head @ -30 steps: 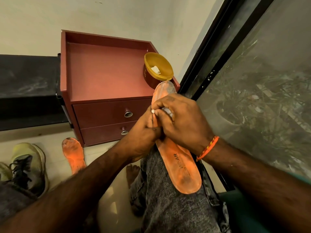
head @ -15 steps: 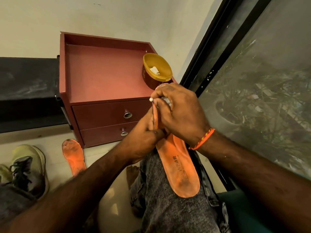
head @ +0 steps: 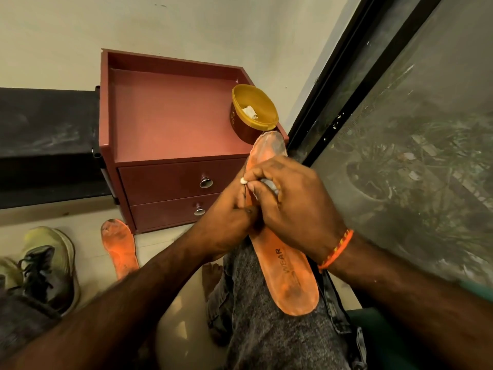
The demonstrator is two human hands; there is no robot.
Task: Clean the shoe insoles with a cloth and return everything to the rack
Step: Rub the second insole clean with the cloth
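Red cabinet top (head: 170, 121), yellow tub (head: 253, 113) holding white scraps (head: 250, 112).

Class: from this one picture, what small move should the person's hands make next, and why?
Probably draw the right hand with its white cloth down toward the heel of the insole: grey grime shows there, and the left hand already steadies it on the knee.

Bare forearms, orange wrist thread (head: 336, 248), grey jeans (head: 269, 327).
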